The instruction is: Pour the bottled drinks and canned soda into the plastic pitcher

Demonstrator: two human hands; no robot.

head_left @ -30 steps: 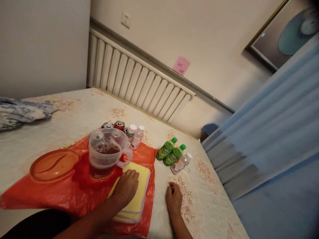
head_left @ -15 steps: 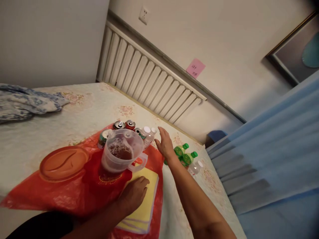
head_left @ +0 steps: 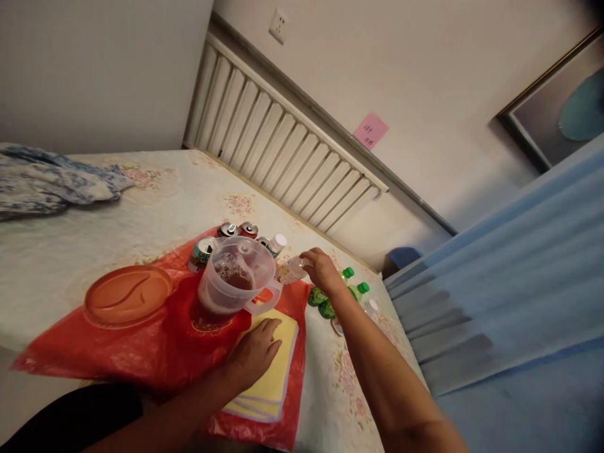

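Observation:
My right hand (head_left: 323, 269) pinches the capped top of a clear plastic bottle (head_left: 291, 270), which leans over beside the jug's handle. My left hand (head_left: 259, 347) lies on a folded yellow cloth (head_left: 276, 384) with pale purple edging, its fingers loosely stretched and holding nothing. Just beyond it stands a translucent plastic jug (head_left: 214, 296) with brown, foamy liquid inside. Behind the jug are several drink cans, among them a green one (head_left: 201, 255) and a red-sided one (head_left: 248, 230). A white-capped bottle (head_left: 278, 244) stands beside the cans.
Under these things spreads a red plastic bag (head_left: 104, 355), with an orange-brown plate (head_left: 128, 296) on its left. Several green-capped bottles (head_left: 359, 290) and another clear bottle (head_left: 370, 307) stand past my right forearm. Patterned fabric (head_left: 51, 185) lies far left; a radiator (head_left: 278, 138) lines the wall.
My right hand has closed on the clear bottle beside the white-capped one and tipped it toward itself. My left hand stays on the yellow cloth.

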